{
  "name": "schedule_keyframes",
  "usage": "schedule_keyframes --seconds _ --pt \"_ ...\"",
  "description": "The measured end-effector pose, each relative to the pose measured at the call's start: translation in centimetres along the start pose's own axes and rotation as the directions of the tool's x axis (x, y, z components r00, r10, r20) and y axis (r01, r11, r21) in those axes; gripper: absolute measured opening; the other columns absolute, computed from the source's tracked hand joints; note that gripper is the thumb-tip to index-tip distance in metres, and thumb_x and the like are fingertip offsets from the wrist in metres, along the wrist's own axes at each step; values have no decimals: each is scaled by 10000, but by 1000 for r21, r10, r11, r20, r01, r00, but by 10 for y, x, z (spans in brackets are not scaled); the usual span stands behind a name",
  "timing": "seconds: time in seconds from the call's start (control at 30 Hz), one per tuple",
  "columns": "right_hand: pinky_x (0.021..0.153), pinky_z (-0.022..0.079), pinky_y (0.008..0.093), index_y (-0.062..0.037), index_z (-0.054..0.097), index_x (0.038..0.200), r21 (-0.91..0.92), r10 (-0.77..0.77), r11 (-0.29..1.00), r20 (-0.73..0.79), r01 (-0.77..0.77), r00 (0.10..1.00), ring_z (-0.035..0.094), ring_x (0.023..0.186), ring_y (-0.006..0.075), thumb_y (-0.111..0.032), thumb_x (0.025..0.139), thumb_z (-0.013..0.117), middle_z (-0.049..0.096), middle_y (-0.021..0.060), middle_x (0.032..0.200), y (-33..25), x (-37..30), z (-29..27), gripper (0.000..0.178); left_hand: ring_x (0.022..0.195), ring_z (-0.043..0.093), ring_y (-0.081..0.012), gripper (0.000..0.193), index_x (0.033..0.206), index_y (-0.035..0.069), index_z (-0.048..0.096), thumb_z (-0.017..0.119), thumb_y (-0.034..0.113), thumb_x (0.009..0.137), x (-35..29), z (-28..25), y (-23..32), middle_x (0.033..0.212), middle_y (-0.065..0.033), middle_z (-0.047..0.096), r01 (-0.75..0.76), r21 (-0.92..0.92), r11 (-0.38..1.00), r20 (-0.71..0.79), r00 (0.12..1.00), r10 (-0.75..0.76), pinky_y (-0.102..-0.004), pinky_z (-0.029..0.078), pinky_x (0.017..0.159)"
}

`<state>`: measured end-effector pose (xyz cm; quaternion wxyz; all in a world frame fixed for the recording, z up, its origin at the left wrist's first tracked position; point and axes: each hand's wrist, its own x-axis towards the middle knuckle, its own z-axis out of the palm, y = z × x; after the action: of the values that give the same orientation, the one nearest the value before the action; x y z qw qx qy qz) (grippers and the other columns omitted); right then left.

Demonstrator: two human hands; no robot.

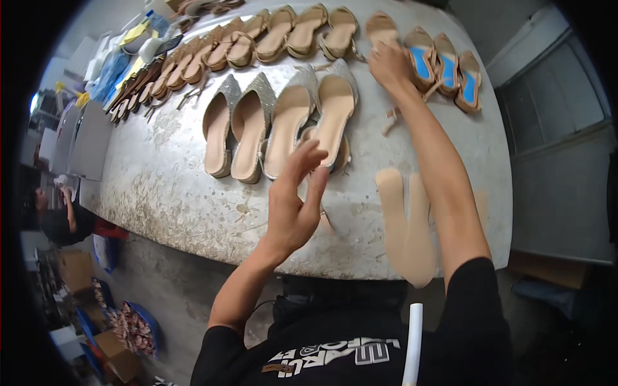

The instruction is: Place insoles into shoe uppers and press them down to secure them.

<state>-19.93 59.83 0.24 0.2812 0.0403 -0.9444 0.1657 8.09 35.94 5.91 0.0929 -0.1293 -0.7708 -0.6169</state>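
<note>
While reaching far ahead with the right hand [391,67], meets a tan shoe [381,24] at the fingertips; cannot tell whether grasping or merely touching. Just right of that hand, set side by side with blue insides showing: three sandals [449,69], apparently so arranged to stay within reach. Nearer, holding nothing in the left hand [293,212], spread with thumb apart, over the heel ends of silver shoes [250,132]. Turned toe-away beyond it, likely to leave openings easy to see into. Right of the left hand, lying loose on the table [174,212]: beige insoles [418,254], presumably flat for handy lifting.
</note>
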Motion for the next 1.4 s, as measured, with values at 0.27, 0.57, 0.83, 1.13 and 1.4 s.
schedule_keyframes --seconds 0.27,0.57,0.83,1.13,1.4 --pt "924 518 459 53 539 1364 221 42 972 149 -74 988 644 1091 424 -248 943 691 638 300 1210 -39 -119 -144 539 1118 660 -368 344 1214 4 658 679 -68 878 -49 12 -27 1241 -200 650 -299 260 918 379 906 188 -425 544 922" --pt "851 511 482 51 571 1270 284 538 727 330 -625 776 647 990 442 -174 860 777 674 240 972 -44 -306 -207 511 1071 613 -296 488 1209 14 533 804 172 835 44 103 -51 1141 -152 647 -376 302 876 713 699 55 -441 495 926" --pt "762 569 416 133 439 1404 935 697 206 67 -289 714 655 803 249 -55 911 593 662 174 919 9 -512 -374 550 860 705 -227 692 1300 40 575 918 185 717 30 101 -41 981 -168 697 -232 408 883 524 851 -19 -360 574 753" --pt "682 497 287 -7 512 992 574 577 740 -275 -350 769 590 753 201 -69 743 727 577 143 908 -68 -460 -371 335 1213 573 -334 915 1326 -32 565 961 395 619 -56 76 40 1299 -177 604 -198 378 904 680 723 -126 -437 439 1040" --pt "701 491 381 -6 576 987 534 -5 845 21 -7 1000 635 846 269 -176 772 767 641 155 1035 -118 -418 -280 334 782 614 -234 513 1284 -37 537 456 429 1086 -150 78 80 805 -88 587 344 -681 647 257 939 -229 -367 509 688"
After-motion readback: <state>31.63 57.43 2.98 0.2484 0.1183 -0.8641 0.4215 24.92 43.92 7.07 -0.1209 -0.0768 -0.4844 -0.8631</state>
